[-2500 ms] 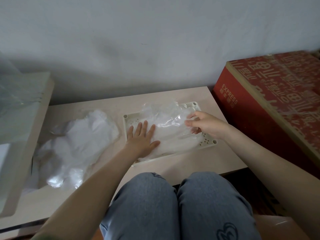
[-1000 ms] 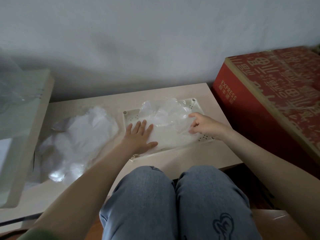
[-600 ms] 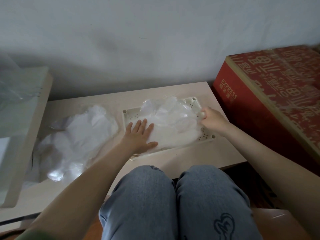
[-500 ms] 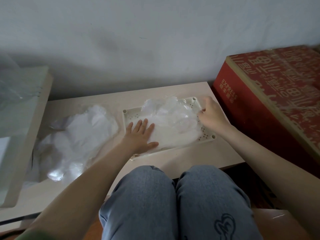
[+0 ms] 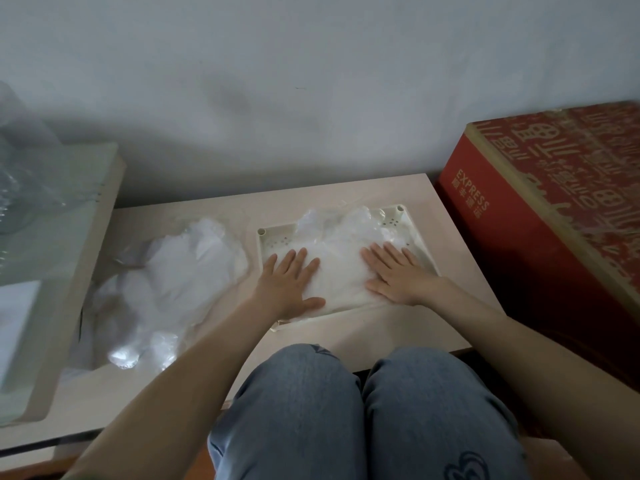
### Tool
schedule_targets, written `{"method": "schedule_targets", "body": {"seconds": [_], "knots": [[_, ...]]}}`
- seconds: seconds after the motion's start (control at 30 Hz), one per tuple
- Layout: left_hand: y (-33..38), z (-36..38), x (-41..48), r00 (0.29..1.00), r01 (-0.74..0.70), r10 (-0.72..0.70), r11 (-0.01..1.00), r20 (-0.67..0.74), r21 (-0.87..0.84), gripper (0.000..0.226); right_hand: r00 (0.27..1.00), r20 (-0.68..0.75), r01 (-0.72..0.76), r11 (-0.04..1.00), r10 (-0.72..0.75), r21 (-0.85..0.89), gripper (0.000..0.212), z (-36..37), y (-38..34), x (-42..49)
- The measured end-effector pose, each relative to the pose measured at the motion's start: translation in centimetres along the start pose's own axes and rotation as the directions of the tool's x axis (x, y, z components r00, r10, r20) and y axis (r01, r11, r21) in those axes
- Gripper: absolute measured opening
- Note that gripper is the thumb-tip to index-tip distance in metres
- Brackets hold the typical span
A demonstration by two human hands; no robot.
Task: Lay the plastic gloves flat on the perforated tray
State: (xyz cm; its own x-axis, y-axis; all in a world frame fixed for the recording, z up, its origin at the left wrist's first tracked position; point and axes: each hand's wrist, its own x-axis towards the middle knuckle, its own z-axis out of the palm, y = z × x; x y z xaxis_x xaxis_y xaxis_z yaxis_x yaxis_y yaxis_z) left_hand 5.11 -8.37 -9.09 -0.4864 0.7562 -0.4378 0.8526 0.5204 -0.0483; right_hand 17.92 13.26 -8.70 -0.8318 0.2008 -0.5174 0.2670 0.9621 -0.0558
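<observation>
The likeliest slip sits right under the palms. The left grip (image 5: 289,282) and right grip (image 5: 398,275), a person's two bare hands, bear on thin, slippery film. When they lift, the film may cling to the skin and come up with them, or spring back into folds. The far ends of the gloves (image 5: 341,233) look puffed and crumpled near the far rim of the perforated tray (image 5: 425,249), so trapped air or creases there could leave the stack uneven. A sideways push could also slide the sheets over the near rim, where a little film already seems to hang out.

Both grips are fully open, fingers straight and slightly spread, palms down. Neither has hold of anything. Each presses flat on the gloves, the left on the left part of the stack with its thumb stretched right along the near side, the right on the right part.

The gloves lie in the tray, which rests on the tabletop (image 5: 436,202) towards its right end, with small holes showing at its bare far corners. Left of the tray a loose pile (image 5: 173,271) of more clear gloves lies on the tabletop. To the right stands a red box (image 5: 554,209) printed "EXPRESS". The person's knees (image 5: 346,410) are at the near edge.
</observation>
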Motion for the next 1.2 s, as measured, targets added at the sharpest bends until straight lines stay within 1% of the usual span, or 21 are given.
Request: {"method": "schedule_targets", "body": {"seconds": [0.07, 0.13, 0.2, 0.23, 0.27, 0.3, 0.33, 0.37, 0.4, 0.43, 0.47, 0.5, 0.57, 0.63, 0.7, 0.8, 0.9, 0.97, 1.07, 1.13, 1.2], "knots": [[-0.1, 0.0, -0.1, 1.0, -0.001, 0.001, 1.0, -0.015, -0.005, 0.082, 1.0, -0.01, -0.023, 1.0, 0.023, 0.008, 0.067, -0.4, -0.1, -0.2], [0.0, -0.5, -0.6, 0.998, -0.016, 0.013, 0.998, -0.063, -0.057, 0.076, 0.998, -0.051, -0.027, 0.998, 0.03, 0.058, 0.069, -1.1, -0.4, -0.6], [-0.2, -1.3, -1.4, 0.985, -0.071, 0.04, 0.979, -0.165, -0.189, 0.063, 0.994, -0.109, -0.006, 0.994, 0.017, 0.107, 0.07, -2.0, -0.7, -1.0], [-0.5, -1.5, -2.0, 0.969, -0.095, 0.028, 0.96, -0.247, -0.264, 0.058, 0.989, -0.148, 0.009, 0.995, 0.006, 0.102, 0.069, -2.6, -1.1, -1.1], [-0.7, -1.7, -2.5, 0.942, -0.106, -0.001, 0.947, -0.336, -0.302, 0.055, 0.982, -0.186, 0.014, 0.996, 0.003, 0.09, 0.068, -2.9, -1.2, -1.2], [-1.0, -1.7, -2.9, 0.897, -0.089, -0.053, 0.951, -0.44, -0.295, 0.053, 0.973, -0.229, 0.012, 0.997, 0.006, 0.074, 0.065, -3.3, -1.4, -1.3], [-1.5, -1.5, -3.2, 0.837, -0.03, -0.123, 0.962, -0.533, -0.27, 0.049, 0.962, -0.272, 0.009, 0.998, 0.007, 0.058, 0.063, -3.7, -1.7, -1.4], [-2.1, -1.2, -3.5, 0.779, 0.063, -0.218, 0.96, -0.588, -0.272, 0.043, 0.951, -0.31, 0.007, 0.999, 0.01, 0.053, 0.06, -4.0, -2.0, -1.4], [-2.9, -0.9, -3.8, 0.736, 0.172, -0.327, 0.937, -0.593, -0.303, 0.042, 0.939, -0.343, 0.008, 0.998, 0.012, 0.057, 0.058, -4.4, -2.5, -1.4], [-3.9, -0.6, -4.4, 0.736, 0.286, -0.426, 0.9, -0.526, -0.328, 0.044, 0.929, -0.369, 0.015, 0.998, 0.009, 0.062, 0.056, -4.8, -3.1, -1.5], [-4.9, -0.4, -5.1, 0.751, 0.385, -0.496, 0.865, -0.437, -0.321, 0.045, 0.922, -0.388, 0.028, 0.997, 0.0, 0.066, 0.055, -5.2, -3.8, -1.5], [-5.7, 0.1, -5.4, 0.769, 0.454, -0.537, 0.841, -0.348, -0.294, 0.043, 0.917, -0.398, 0.04, 0.997, -0.009, 0.068, 0.054, -5.5, -4.2, -1.5], [-7.0, 0.9, -6.4, 0.796, 0.516, -0.563, 0.823, -0.224, -0.237, 0.032, 0.912, -0.409, 0.08, 0.994, -0.045, 0.069, 0.054, -5.9, -5.5, -1.3], [-7.4, 1.5, -6.8, 0.815, 0.519, -0.555, 0.827, -0.166, -0.216, 0.026, 0.905, -0.419, 0.112, 0.992, -0.075, 0.066, 0.053, -6.3, -6.5, -1.1], [-7.7, 1.9, -7.3, 0.822, 0.509, -0.547, 0.83, -0.159, -0.228, 0.023, 0.899, -0.427, 0.14, 0.988, -0.099, 0.067, 0.053, -6.8, -7.6, -0.8], [-7.8, 2.2, -7.5, 0.83, 0.493, -0.537, 0.832, -0.147, -0.254, 0.027, 0.91, -0.402, 0.151, 0.983, -0.096, 0.108, 0.053, -7.3, -8.6, -0.7], [-7.6, 1.9, -7.7, 0.838, 0.499, -0.519, 0.853, -0.166, -0.151, 0.025, 0.92, -0.378, 0.156, 0.981, -0.1, 0.119, 0.054, -7.7, -9.0, -0.7], [-7.6, 1.4, -7.9, 0.838, 0.501, -0.515, 0.857, -0.181, -0.123, 0.026, 0.928, -0.36, 0.158, 0.979, -0.101, 0.132, 0.054, -7.8, -9.1, -0.7], [-7.8, 0.6, -7.9, 0.816, 0.518, -0.548, 0.834, -0.185, -0.187, 0.025, 0.934, -0.34, 0.174, 0.969, -0.107, 0.174, 0.052, -7.8, -9.1, -0.9], [-8.0, 0.0, -7.9, 0.791, 0.521, -0.584, 0.799, -0.182, -0.3, 0.018, 0.946, -0.306, 0.179, 0.959, -0.106, 0.222, 0.051, -7.8, -9.2, -1.0], [-8.4, -0.4, -7.9, 0.765, 0.502, -0.62, 0.744, -0.174, -0.442, 0.025, 0.96, -0.255, 0.174, 0.955, -0.112, 0.239, 0.049, -7.9, -9.5, -1.1]]}}
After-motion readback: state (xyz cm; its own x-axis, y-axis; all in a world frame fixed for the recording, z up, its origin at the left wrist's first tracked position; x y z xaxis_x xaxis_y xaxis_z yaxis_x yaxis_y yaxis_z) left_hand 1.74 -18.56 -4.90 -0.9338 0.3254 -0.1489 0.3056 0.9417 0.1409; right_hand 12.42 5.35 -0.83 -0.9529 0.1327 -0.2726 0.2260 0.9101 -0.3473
